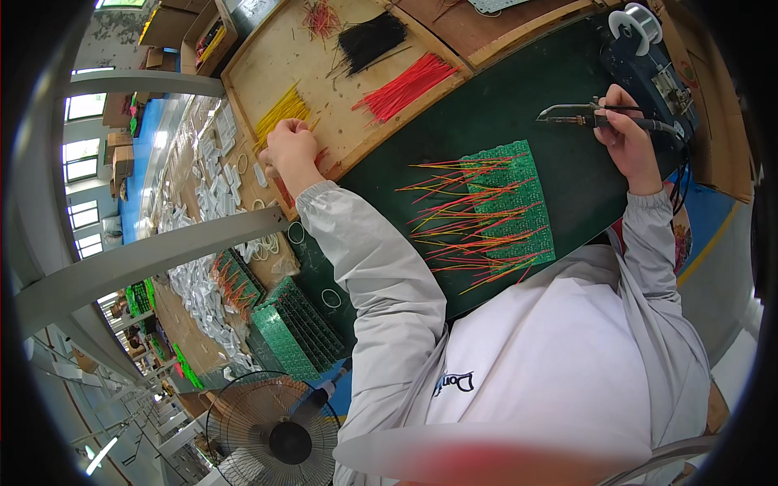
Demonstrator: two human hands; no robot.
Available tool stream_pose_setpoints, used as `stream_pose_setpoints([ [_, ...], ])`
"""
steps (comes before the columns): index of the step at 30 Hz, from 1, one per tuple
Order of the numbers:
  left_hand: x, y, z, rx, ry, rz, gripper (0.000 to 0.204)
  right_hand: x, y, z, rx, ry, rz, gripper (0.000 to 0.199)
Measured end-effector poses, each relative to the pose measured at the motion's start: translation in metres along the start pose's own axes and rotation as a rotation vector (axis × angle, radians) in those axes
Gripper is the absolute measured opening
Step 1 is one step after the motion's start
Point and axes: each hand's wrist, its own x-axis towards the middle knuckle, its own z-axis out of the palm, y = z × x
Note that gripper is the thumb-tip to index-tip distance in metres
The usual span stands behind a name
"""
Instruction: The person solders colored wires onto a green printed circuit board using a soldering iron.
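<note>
Yellow wires (284,112) lie in a loose bundle on a shallow wooden tray (267,57) at the far left of the surface (486,121), and the left hand (289,150) rests at their near end with its fingers curled down onto the strands; whether it has actually pinched any cannot be told. On the same tray, further along, are a bunch of black wires (371,39) and a bunch of red wires (403,87), each apart from the others. The right hand (628,139) is closed around the handle of a soldering iron (587,118), whose tip points left above the dark green surface. Just beside it stands a dark holder carrying a spool of solder (636,18). Nearer the person, a green circuit board (510,202) lies flat, with red and yellow wires sticking out across it toward the left. A stack of similar green boards (296,328) sits off to the person's left.
</note>
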Motion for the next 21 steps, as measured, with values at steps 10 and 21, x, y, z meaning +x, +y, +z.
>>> stream_pose_setpoints([
  [10, -0.018, 0.019, -0.045, -0.966, 0.169, 0.226, 0.012, 0.002, 0.002, -0.002, -0.002, -0.031, -0.005, 0.015],
  [21, -0.023, 0.056, -0.014, -1.662, -0.265, 0.201, 0.007, 0.001, 0.001, 0.003, -0.012, -0.025, -0.018, 0.015],
])
